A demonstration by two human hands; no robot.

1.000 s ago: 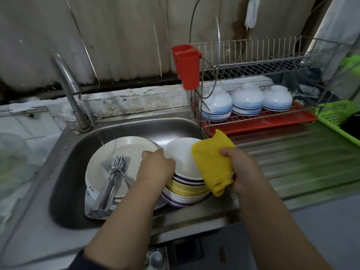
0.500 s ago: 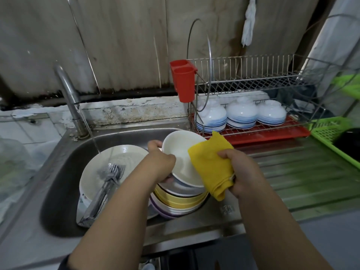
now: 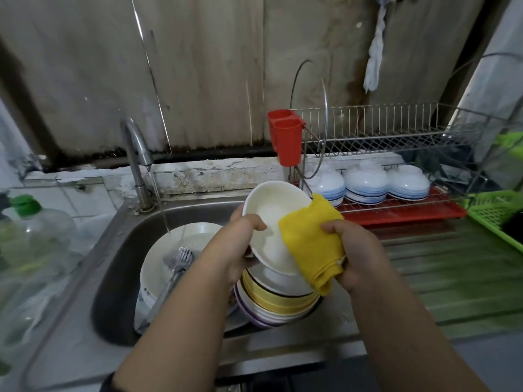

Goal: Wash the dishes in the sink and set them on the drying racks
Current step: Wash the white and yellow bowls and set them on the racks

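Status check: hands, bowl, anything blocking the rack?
Left hand grips white bowl, tilted above the stack in the sink. Right hand holds yellow cloth against its rim. Lower rack holds three upturned bowls; upper tier looks free.

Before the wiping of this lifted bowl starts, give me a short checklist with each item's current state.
1. Left hand grips the white bowl at its rim: ok.
2. Right hand holds the yellow cloth against the bowl: ok.
3. Bowl lifted off the stacked bowls in the sink: ok.
4. Tap running: ok, but the stream falls on the plate, not the bowl.
5. Soap on the cloth: cannot tell.
6. Free space on the upper rack: ok.
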